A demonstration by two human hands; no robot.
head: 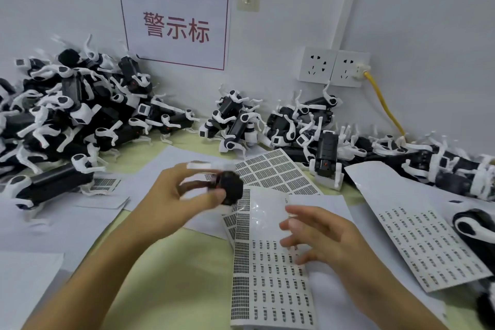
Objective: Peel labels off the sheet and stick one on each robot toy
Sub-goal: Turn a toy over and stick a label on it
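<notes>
Head view: left hand [171, 195] fingers are gripping a blurred black-and-white robot toy [219, 185], lifting it above the table. Right hand [318, 236] fingers are spreading loosely, holding nothing visible, hovering over the label sheet [270, 276]. Likely risk: the curling sheet may shift under an unsteady peel, creasing a label. Both forearms are reaching forward from below.

Black and white all over the bench

I saw robot toys [67, 115] in black bodies with white legs, label sheets [270, 273] white with rows of small black print, a pale green table [171, 284], a red-lettered white sign [175, 24], and a yellow cable [385, 107]
</notes>
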